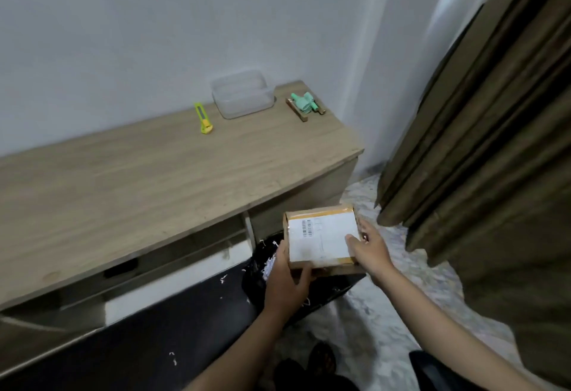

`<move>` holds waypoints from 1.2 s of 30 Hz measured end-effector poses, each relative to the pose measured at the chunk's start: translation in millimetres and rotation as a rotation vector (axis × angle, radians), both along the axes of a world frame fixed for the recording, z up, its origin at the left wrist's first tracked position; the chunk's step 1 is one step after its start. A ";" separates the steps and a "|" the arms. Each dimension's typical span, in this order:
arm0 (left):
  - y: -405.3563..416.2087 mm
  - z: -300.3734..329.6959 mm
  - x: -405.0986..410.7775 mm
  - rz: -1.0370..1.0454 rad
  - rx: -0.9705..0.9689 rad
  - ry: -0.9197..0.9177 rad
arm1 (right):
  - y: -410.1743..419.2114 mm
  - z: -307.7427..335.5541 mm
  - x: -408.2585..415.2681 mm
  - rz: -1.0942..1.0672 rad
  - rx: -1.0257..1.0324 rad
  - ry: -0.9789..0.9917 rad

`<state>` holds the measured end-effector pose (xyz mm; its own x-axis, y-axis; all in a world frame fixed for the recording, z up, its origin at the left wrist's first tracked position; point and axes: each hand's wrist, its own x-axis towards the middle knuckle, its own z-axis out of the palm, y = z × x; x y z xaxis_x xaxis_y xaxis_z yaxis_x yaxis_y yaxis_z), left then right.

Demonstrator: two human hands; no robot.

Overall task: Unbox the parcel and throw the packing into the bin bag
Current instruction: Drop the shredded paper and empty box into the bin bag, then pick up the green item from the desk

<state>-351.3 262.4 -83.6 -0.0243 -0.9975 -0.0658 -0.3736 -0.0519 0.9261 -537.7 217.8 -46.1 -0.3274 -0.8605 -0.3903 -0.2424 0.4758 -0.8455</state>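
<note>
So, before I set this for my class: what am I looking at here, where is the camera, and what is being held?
The one picture comes from a camera worn on a person's head, looking down at their own bare hands; there is no machine. The left hand and right hand hold a taped cardboard parcel above a black bin bag with paper shreds in it. On the wooden desk lie a yellow box cutter, a clear plastic tub and a green plastic item.
</note>
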 end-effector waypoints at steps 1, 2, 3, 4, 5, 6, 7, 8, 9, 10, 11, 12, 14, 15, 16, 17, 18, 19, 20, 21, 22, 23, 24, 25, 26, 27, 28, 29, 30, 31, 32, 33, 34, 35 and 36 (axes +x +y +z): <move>2.3 -4.8 0.9 -0.002 0.036 -0.035 | 2.1 -3.8 1.0 0.023 0.028 0.001; 3.9 -10.8 2.1 0.000 0.067 -0.058 | 3.6 -8.2 2.7 0.052 0.042 0.002; 4.4 -18.0 3.4 0.005 0.105 -0.089 | 4.4 -13.5 3.7 0.082 0.052 0.010; 4.1 -22.2 4.0 0.014 0.136 -0.103 | 5.0 -16.4 5.3 0.118 0.058 0.023; 2.6 -23.4 3.8 0.024 0.184 -0.116 | 4.2 -17.5 6.5 0.144 0.067 0.028; 0.1 -26.7 4.3 0.032 0.218 -0.121 | 2.1 -19.8 6.5 0.164 0.085 0.028; -2.8 -27.4 4.2 0.033 0.262 -0.125 | -0.2 -19.9 7.5 0.192 0.102 0.011; -6.7 -31.0 4.7 0.039 0.296 -0.123 | -3.7 -21.9 8.6 0.221 0.122 -0.007; -10.3 -33.0 5.2 0.039 0.340 -0.142 | -7.9 -23.1 10.1 0.248 0.143 -0.012; -14.8 -38.8 6.1 0.040 0.381 -0.169 | -12.2 -23.3 12.0 0.270 0.162 0.003; -18.8 -43.6 7.2 0.046 0.422 -0.213 | -17.6 -25.9 12.3 0.275 0.176 0.026; -23.4 -50.5 8.4 0.063 0.430 -0.257 | -23.5 -28.3 12.6 0.277 0.177 0.042; -31.1 -56.0 10.2 0.087 0.383 -0.293 | -33.8 -28.8 13.7 0.259 0.156 0.041; -33.7 -50.1 9.3 0.085 0.335 -0.307 | -38.2 -28.2 13.8 0.238 0.147 0.033; -36.0 -44.0 8.8 0.075 0.272 -0.308 | -42.0 -25.9 13.6 0.215 0.143 0.024; -37.6 -31.6 6.5 0.066 0.204 -0.307 | -45.4 -23.2 14.1 0.200 0.142 0.018; -40.2 -23.2 5.5 0.067 0.126 -0.309 | -49.0 -22.2 14.6 0.185 0.129 0.024; -44.3 -13.9 4.8 0.077 0.029 -0.318 | -53.4 -18.6 16.5 0.169 0.105 0.040; -50.5 -2.8 4.1 0.093 -0.080 -0.319 | -59.3 -14.5 19.0 0.145 0.061 0.052; -57.5 11.0 3.5 0.109 -0.165 -0.308 | -66.6 -10.4 21.8 0.106 0.010 0.053; -66.4 22.4 3.9 0.123 -0.246 -0.292 | -73.9 -3.8 24.9 0.065 -0.057 0.042; -76.6 31.9 6.3 0.134 -0.300 -0.282 | -81.3 4.1 28.4 0.030 -0.116 0.036; -87.3 39.6 9.7 0.145 -0.347 -0.287 | -88.5 11.6 31.9 0.010 -0.180 0.044; -97.8 47.1 14.8 0.155 -0.366 -0.302 | -94.7 18.9 34.8 -0.005 -0.230 0.056; -108.8 52.9 21.1 0.166 -0.380 -0.327 | -101.1 25.4 37.0 -0.009 -0.272 0.067; -120.1 57.9 28.2 0.180 -0.372 -0.358 | -108.0 32.2 39.1 -0.006 -0.311 0.077; -131.6 61.0 35.4 0.192 -0.358 -0.401 | -115.5 39.1 40.9 -0.001 -0.347 0.082; -143.4 62.4 42.9 0.205 -0.325 -0.447 | -123.6 44.9 42.1 0.004 -0.374 0.086; -155.4 62.3 50.1 0.217 -0.278 -0.494 | -132.6 48.8 42.7 0.004 -0.395 0.090; -166.8 62.3 56.4 0.225 -0.227 -0.537 | -141.8 52.2 42.7 0.006 -0.411 0.100; -177.4 62.9 61.4 0.231 -0.174 -0.572 | -151.5 54.8 42.2 0.010 -0.423 0.111; -187.5 62.4 64.9 0.239 -0.130 -0.603 | -161.2 57.1 41.4 0.023 -0.433 0.126; -197.4 61.0 67.4 0.249 -0.091 -0.631 | -171.5 58.9 40.2 0.041 -0.436 0.149; -207.1 59.3 69.1 0.260 -0.061 -0.661 | -182.0 60.8 38.8 0.065 -0.432 0.172; -216.0 57.9 70.0 0.269 -0.039 -0.690 | -192.9 62.2 36.9 0.088 -0.429 0.194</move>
